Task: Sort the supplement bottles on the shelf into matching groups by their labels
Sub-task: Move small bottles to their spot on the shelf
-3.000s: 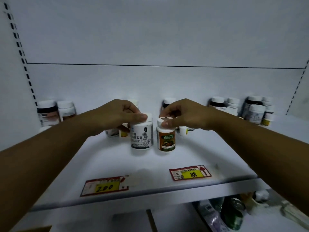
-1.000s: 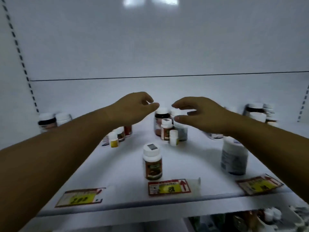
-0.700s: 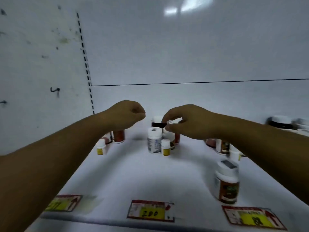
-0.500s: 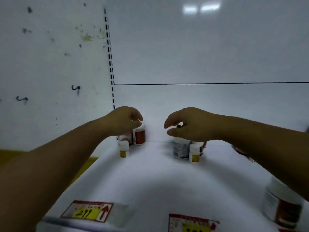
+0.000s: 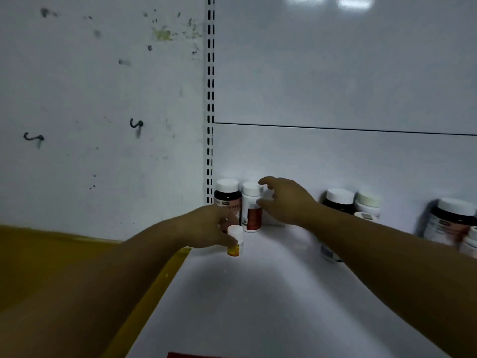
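Left hand [image 5: 206, 227] grips my small yellow-labelled bottle [image 5: 235, 241] near the shelf's [image 5: 258, 293] back-left corner; right hand [image 5: 284, 200] spreads open beside a red-labelled bottle [image 5: 251, 208].

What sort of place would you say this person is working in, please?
Probably a shop or pharmacy display: a white metal shelf against a panel with a slotted upright, holding white-capped supplement bottles, and a red price tag at the front edge.

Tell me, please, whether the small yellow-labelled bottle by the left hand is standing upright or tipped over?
Upright: the small yellow-labelled bottle has its white cap on top and its base on the shelf, beside the left hand.
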The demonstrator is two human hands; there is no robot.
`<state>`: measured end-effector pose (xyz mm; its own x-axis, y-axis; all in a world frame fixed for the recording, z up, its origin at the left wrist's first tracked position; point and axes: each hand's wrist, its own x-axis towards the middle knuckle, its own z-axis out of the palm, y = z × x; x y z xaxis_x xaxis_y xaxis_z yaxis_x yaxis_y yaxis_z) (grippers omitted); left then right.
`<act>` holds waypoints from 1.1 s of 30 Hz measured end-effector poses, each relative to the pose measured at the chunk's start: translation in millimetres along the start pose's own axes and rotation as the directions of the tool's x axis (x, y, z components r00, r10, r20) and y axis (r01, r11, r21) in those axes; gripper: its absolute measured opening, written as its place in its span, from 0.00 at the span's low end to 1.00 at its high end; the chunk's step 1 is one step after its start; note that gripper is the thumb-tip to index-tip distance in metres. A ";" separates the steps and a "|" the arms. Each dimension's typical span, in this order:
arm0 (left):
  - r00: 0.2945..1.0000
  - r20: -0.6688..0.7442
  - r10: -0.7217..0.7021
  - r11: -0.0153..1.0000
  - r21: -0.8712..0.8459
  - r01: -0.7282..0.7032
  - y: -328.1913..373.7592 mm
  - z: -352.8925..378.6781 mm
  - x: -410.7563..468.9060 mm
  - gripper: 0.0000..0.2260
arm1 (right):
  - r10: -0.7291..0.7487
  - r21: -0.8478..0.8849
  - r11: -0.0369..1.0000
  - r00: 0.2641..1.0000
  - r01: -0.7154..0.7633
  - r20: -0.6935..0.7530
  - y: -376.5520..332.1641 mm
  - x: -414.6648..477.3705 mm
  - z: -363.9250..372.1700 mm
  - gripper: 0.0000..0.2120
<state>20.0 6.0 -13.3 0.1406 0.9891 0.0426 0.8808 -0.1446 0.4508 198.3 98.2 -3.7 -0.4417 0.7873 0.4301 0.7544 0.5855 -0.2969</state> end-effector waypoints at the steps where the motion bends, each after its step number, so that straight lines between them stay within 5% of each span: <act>1: 1.000 -0.004 0.008 1.000 -0.012 -0.008 -2.3 2.6 1.8 0.18 | 0.024 -0.013 1.000 0.999 -0.025 -0.034 -0.4 6.5 6.9 0.24; 6: 0.996 -0.091 0.011 0.997 -0.069 -0.018 -10.1 16.7 9.5 0.15 | 0.123 0.021 0.992 0.979 -0.121 -0.164 -8.1 24.0 35.5 0.23; 13: 0.979 -0.203 -0.026 0.963 -0.267 -0.030 -9.4 12.6 -0.4 0.14 | 0.277 0.453 0.867 0.956 -0.205 -0.096 -2.7 11.4 20.8 0.18; 18: 0.993 -0.100 -0.062 0.833 -0.553 -0.004 3.8 3.9 -15.6 0.13 | 0.330 0.866 0.452 0.942 -0.215 0.062 -0.6 -32.2 -20.6 0.16; 22: 0.997 -0.069 0.017 0.720 -0.691 -0.060 39.0 8.2 -17.5 0.10 | 0.327 0.966 -0.011 0.912 -0.258 0.247 -1.9 -65.4 -48.8 0.11; 24: 0.996 -0.048 0.077 0.676 -0.731 -0.088 57.5 13.3 -19.3 0.11 | 0.305 0.944 -0.150 0.895 -0.293 0.326 -6.0 -81.8 -58.0 0.13; 29: 0.981 0.015 0.191 0.653 -0.749 -0.116 95.2 27.4 -30.0 0.16 | 0.250 0.952 0.183 0.948 -0.247 0.198 5.1 -119.3 -71.8 0.16; 33: 0.970 0.053 0.236 0.672 -0.730 -0.124 117.7 33.1 -38.4 0.16 | 0.225 0.957 0.218 0.964 -0.192 0.143 17.8 -140.8 -87.0 0.28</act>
<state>133.3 -49.8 8.7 0.3686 0.9241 0.1009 0.2443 -0.2010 0.9486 316.2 -19.0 4.6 -0.3256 0.9180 0.2264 -0.2155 0.1611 -0.9631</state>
